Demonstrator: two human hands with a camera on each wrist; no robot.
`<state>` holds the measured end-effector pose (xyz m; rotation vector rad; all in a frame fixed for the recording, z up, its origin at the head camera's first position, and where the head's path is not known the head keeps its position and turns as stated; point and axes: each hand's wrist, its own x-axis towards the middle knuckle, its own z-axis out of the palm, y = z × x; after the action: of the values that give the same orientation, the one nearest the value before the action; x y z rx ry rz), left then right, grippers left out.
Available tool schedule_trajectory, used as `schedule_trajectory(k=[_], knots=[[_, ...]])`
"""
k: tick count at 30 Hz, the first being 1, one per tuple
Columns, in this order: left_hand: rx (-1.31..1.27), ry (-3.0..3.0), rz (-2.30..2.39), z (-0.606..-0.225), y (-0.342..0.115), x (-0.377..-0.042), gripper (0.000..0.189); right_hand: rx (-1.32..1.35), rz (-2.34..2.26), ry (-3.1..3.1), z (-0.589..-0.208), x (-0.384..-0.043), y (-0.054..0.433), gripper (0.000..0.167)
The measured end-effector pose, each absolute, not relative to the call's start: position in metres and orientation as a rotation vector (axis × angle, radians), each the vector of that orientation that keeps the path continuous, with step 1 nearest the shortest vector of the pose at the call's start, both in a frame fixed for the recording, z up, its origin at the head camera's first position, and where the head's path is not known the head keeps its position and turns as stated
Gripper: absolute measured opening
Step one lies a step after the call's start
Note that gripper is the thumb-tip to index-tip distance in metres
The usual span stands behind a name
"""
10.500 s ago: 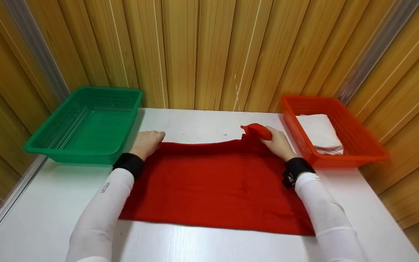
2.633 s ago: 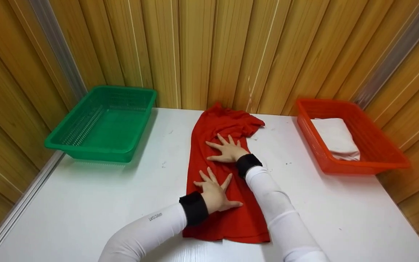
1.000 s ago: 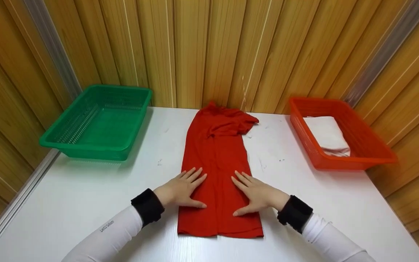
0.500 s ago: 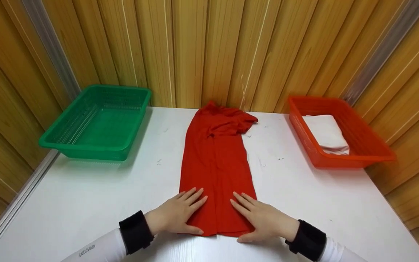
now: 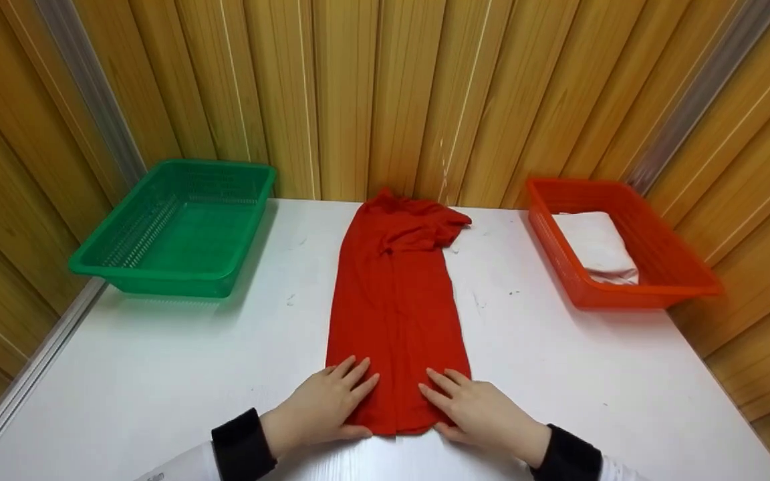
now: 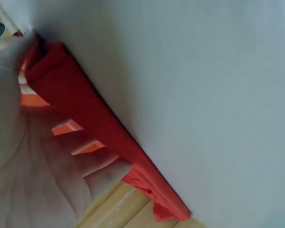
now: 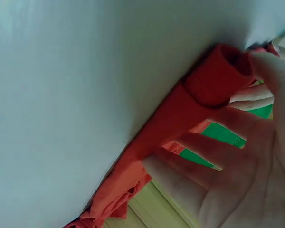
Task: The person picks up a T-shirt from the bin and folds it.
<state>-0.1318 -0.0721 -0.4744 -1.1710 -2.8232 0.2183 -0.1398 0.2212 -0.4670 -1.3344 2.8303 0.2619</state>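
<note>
A red T-shirt (image 5: pixel 395 314), folded lengthwise into a long strip, lies on the white table, its bunched sleeve end toward the back wall. At the near left corner, my left hand (image 5: pixel 325 404) lays its fingers over the cloth, thumb at the hem. My right hand (image 5: pixel 485 414) does the same at the near right corner. Both wrist views show the layered hem edge (image 6: pixel 61 71) between thumb and fingers, a little raised on the right as an open roll (image 7: pixel 216 78). The thumb tips are partly hidden by the cloth.
A green plastic basket (image 5: pixel 151 272) stands at the back left. At the back right an orange-red basket (image 5: pixel 652 291) holds a folded white cloth (image 5: pixel 595 247). Wood-patterned panels (image 5: pixel 345 100) wall in the table (image 5: pixel 178 361) at the back and sides.
The T-shirt, spread wide earlier, became a narrow lengthwise strip. Both hands smoothed it, then slid down toward the near hem, and the thumbs have come to its edge.
</note>
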Motion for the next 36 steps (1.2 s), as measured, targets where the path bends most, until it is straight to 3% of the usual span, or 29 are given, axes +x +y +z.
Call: schedule_trajectory(k=[5, 8, 20, 28, 36], knots=[[-1.119, -2.600, 0.522, -0.477, -0.063, -0.127, 0.045, -1.470, 0.472, 2.911, -0.470, -0.139, 0.217, 0.043], [-1.081, -2.520, 0.608, -0.480, -0.058, -0.127, 0.037, -1.478, 0.546, 2.933, -0.472, -0.139, 0.215, 0.041], [-0.937, -2.581, 0.578, -0.485, -0.046, -0.120, 0.039, -1.373, 0.559, 2.999, -0.477, -0.135, 0.208, 0.044], [-0.881, -2.646, 0.650, -0.484, -0.044, -0.120, 0.044, -1.550, 0.782, 3.077, -0.479, -0.140, 0.209, 0.037], [-0.912, -2.711, 0.623, -0.477, -0.047, -0.123, 0.044, -1.569, 0.651, 3.088, -0.476, -0.144, 0.210, 0.035]])
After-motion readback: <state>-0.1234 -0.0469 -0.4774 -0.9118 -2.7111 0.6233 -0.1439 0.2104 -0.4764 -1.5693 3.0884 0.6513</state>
